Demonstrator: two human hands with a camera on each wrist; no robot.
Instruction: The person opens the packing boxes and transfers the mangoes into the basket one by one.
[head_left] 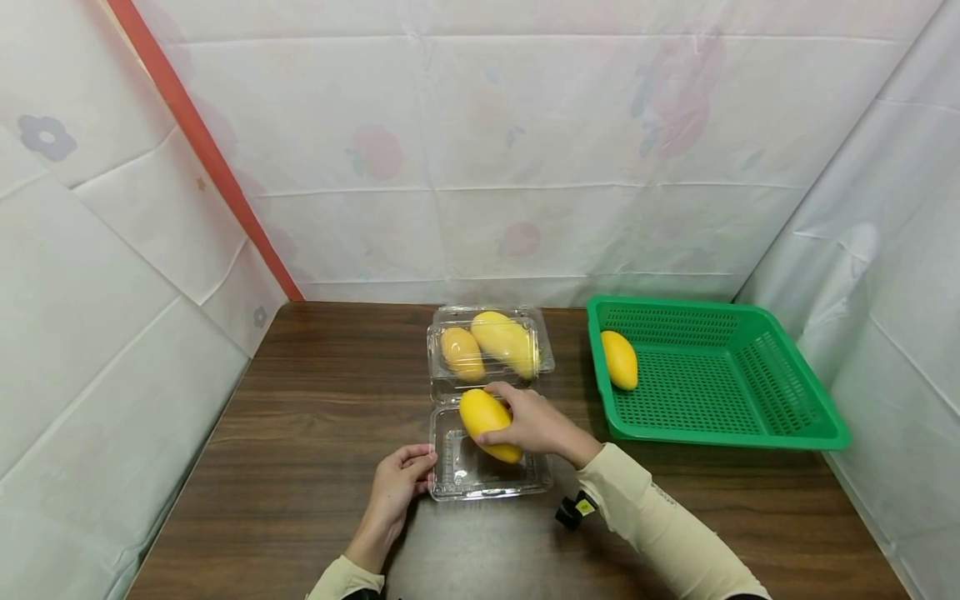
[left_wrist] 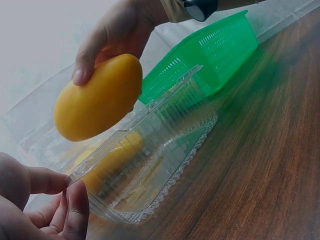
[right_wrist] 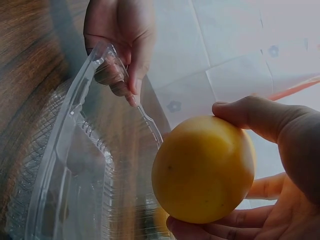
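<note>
My right hand [head_left: 536,421] grips a yellow mango [head_left: 483,421], thumb on one side and fingers on the other, above the near half of a clear plastic clamshell box [head_left: 450,492]. In the left wrist view this mango [left_wrist: 100,100] hangs over the box's rim. My left hand [head_left: 401,483] pinches the left rim of the box between thumb and fingers, as the right wrist view also shows at the left hand [right_wrist: 122,35]. The box's lid half is raised at the back. Behind it, several mangoes [head_left: 462,354] show through clear plastic.
A green plastic basket [head_left: 750,442] stands to the right with one mango [head_left: 620,360] against its left wall. The brown wooden table [head_left: 322,400] reaches back to a white curtain [head_left: 525,150]. A small black device [head_left: 573,510] shows at the right forearm.
</note>
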